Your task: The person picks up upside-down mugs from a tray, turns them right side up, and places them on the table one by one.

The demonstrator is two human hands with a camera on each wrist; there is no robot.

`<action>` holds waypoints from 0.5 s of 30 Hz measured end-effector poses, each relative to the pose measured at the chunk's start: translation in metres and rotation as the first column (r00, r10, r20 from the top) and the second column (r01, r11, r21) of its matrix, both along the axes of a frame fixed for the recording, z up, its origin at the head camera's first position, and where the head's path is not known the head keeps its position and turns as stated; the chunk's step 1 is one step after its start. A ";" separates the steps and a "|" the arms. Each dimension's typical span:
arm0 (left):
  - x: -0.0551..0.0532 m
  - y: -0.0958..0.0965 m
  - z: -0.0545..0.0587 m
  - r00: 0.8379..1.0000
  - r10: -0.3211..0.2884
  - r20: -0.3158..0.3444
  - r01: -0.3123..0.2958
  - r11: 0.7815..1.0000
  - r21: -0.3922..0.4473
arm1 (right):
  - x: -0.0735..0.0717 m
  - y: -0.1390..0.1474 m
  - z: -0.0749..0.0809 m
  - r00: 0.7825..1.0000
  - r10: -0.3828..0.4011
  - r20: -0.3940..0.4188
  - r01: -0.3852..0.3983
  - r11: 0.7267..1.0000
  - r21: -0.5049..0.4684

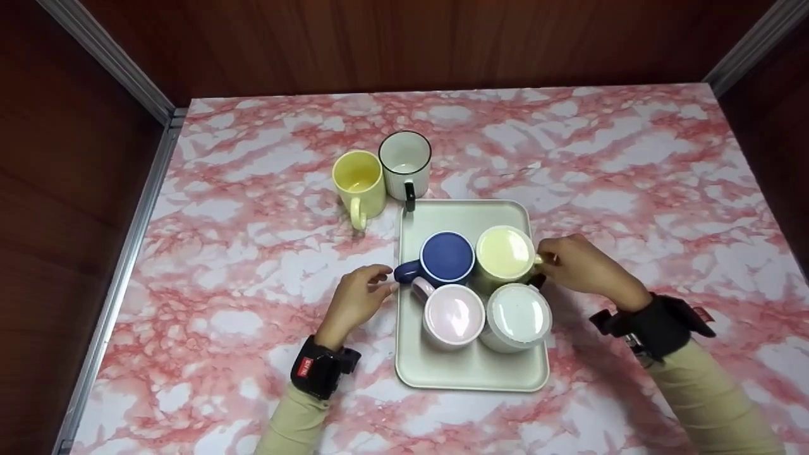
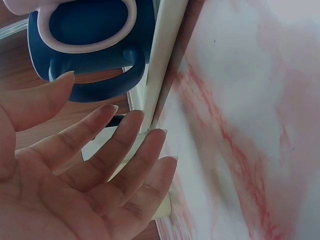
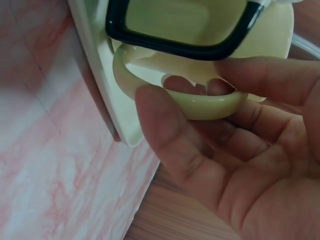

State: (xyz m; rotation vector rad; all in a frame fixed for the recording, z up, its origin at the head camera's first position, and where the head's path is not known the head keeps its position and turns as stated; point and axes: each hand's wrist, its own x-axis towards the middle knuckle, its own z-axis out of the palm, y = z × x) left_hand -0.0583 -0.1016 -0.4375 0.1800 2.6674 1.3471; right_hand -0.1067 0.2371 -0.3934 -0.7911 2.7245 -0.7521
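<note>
On a cream tray [image 1: 464,215] stand a blue mug [image 1: 447,256], a pale yellow mug [image 1: 504,251], a pink mug [image 1: 454,315] and a white mug [image 1: 521,315], all bottom up. My right hand [image 1: 584,268] holds the pale yellow mug by its handle [image 3: 210,106], fingers curled through and round it. Just above that handle in the right wrist view is the white mug's black handle [image 3: 175,47]. My left hand [image 1: 355,300] is beside the tray's left edge, fingers loosely bent and holding nothing. Its thumb is close to the blue mug's handle [image 2: 107,89]; whether they touch, I cannot tell.
Behind the tray's far left corner, a yellow mug [image 1: 359,180] and a white mug with a black rim [image 1: 405,158] stand upright side by side on the red-and-white marbled table [image 1: 253,221]. Dark wooden panels [image 1: 442,44] enclose the back and sides.
</note>
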 end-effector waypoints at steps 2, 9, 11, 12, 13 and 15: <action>0.000 0.000 0.000 1.000 0.004 0.000 -0.004 1.000 0.005 | 0.000 0.000 0.001 1.000 0.006 -0.014 -0.006 1.000 -0.005; 0.002 -0.002 0.001 1.000 0.014 -0.015 -0.014 1.000 -0.004 | -0.001 0.001 0.004 0.999 0.015 -0.051 -0.015 1.000 -0.005; 0.002 -0.003 0.002 1.000 0.014 -0.018 -0.014 1.000 0.001 | -0.002 0.001 0.005 0.998 0.019 -0.056 -0.019 1.000 -0.005; 0.002 -0.003 0.002 1.000 0.013 -0.020 -0.013 1.000 0.003 | -0.002 0.002 0.006 0.998 0.017 -0.056 -0.018 1.000 -0.006; 0.003 -0.003 0.003 1.000 0.013 -0.020 -0.013 1.000 0.006 | -0.002 0.002 0.006 0.998 0.016 -0.057 -0.016 1.000 -0.006; 0.003 -0.004 0.004 1.000 0.014 -0.019 -0.014 1.000 0.011 | -0.002 0.002 0.007 0.998 0.012 -0.063 -0.013 1.000 -0.009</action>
